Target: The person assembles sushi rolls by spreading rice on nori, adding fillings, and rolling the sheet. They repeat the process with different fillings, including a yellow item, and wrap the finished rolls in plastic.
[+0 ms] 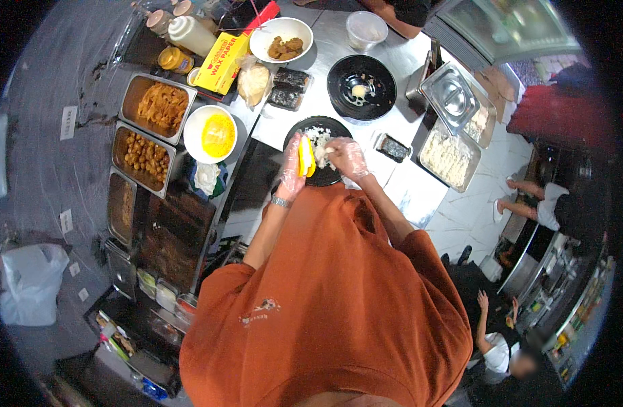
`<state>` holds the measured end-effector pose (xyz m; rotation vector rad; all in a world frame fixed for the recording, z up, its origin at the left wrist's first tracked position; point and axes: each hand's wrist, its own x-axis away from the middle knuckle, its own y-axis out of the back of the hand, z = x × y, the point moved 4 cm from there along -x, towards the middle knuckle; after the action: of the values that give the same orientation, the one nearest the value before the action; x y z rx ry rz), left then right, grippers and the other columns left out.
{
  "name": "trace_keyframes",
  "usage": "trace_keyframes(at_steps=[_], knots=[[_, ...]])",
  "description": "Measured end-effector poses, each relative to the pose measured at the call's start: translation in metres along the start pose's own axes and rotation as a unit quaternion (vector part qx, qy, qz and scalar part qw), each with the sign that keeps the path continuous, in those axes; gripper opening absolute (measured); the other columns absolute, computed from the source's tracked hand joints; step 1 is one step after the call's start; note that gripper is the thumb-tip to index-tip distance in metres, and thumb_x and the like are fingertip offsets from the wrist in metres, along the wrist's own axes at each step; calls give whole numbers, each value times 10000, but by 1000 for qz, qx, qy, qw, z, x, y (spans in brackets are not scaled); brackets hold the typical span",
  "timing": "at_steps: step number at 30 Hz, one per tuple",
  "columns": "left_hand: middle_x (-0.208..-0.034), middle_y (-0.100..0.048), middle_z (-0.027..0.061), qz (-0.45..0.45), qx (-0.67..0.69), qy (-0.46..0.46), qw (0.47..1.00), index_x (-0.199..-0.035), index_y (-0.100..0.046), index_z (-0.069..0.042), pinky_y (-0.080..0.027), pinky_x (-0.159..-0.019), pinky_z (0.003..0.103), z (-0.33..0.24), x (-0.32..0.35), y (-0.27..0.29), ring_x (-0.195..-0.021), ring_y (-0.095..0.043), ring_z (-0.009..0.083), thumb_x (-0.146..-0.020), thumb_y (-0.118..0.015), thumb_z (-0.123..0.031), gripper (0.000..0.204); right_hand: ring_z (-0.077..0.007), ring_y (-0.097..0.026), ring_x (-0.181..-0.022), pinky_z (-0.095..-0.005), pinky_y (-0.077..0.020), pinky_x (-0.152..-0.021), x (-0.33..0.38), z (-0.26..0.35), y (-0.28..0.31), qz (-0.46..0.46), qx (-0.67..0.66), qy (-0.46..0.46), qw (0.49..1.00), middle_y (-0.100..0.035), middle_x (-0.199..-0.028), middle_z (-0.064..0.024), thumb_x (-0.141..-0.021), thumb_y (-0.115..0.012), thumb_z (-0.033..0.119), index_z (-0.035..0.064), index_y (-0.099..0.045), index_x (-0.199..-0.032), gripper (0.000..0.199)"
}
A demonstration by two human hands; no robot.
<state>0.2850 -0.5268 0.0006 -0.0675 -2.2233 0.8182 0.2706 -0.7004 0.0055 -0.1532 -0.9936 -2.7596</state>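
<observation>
Over a black plate, both of my gloved hands work close together. My left hand is closed round a yellow, mould-like piece with white filling inside; its exact kind is hard to make out. Loose white rice lies on the plate. My right hand, fingers pinched, has a bit of white rice at its fingertips, just right of the yellow piece. Right of the plate sits a small clear tray with a dark wrapped block. A similar dark tray lies beyond the plate.
A black bowl with pale residue, a white bowl of brown food and a clear tub stand farther back. Steel trays and a white bowl with yellow contents line the left. A steel tray of white shreds is right.
</observation>
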Motion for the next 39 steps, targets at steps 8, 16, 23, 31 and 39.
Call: trace_keyframes(at_steps=[8,16,23,31,39], knots=[[-1123,-635,17,-54,-76,-59,994,-1265,-585,-78,-504,-906,274,9,-11,-5,-1025,-604,121,-990,-696,-344,399,-202,-602,-1194,-346,-446,-1066,27,66,8,-16,-465,-182,866,-663,-1286,-89,-996,-628,216,22,-634,-1309,368],[-1083,-647,26,-93,-119,-147,978,-1173,-601,-71,-498,-890,260,-2,-2,-24,-993,-595,115,-973,-721,-208,270,-328,-350,-1495,-374,-244,-1231,37,82,-6,-52,-182,-27,982,-358,-1605,-232,-1081,-397,193,-16,-382,-1538,503],[-1015,-627,5,-119,-56,-111,985,-1135,-600,-86,-520,-814,264,7,-14,-16,-912,-586,107,-921,-783,-202,305,-383,-357,-1480,-521,-179,-1244,40,97,-1,-68,-12,76,995,-382,-1571,-273,-1070,-381,222,-74,-384,-1510,530],[-1146,-636,42,-72,-41,-129,988,-1213,-596,-66,-507,-935,276,17,-22,-8,-1046,-605,135,-967,-722,-218,316,-390,-288,-1511,-535,-117,-1253,41,102,6,-53,26,80,995,-364,-1581,-277,-1081,-355,251,-85,-368,-1516,550],[-1187,-648,35,-6,20,-37,999,-1274,-599,-84,-513,-947,307,-1,1,-16,-1063,-613,135,-1046,-590,-333,338,-383,-342,-1489,-508,-181,-1249,49,110,20,22,-47,124,991,-395,-1568,-259,-1059,-366,162,-33,-397,-1524,506]])
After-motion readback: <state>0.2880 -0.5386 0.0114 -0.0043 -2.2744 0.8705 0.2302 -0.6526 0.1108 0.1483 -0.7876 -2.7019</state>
